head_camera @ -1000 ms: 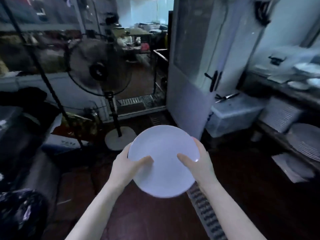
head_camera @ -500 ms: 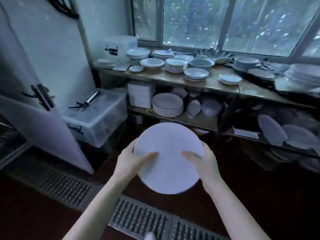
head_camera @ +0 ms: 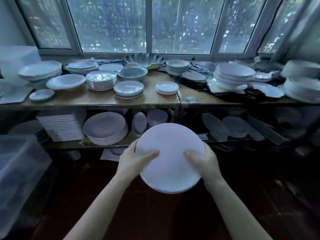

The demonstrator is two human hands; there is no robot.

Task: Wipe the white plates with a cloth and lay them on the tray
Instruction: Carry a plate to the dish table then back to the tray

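Head view. Holds a white plate (head_camera: 170, 163) low in the centre of the frame, above the dark floor. Clamps its left edge in the left hand (head_camera: 131, 161) and its right edge in the right hand (head_camera: 206, 161), thumbs pressed on top, fingers wrapped round the rim. Faces a shelf (head_camera: 86, 101) across the middle, crowded with stacked dishes (head_camera: 102, 82). Shows neither cloth nor tray. Cannot tell whether wiped already; laying down seemingly left to do.

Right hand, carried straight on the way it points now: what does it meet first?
Apart from the white plate it holds, the right hand likely meets the lower shelf near the dark oval plates; depth is unclear.
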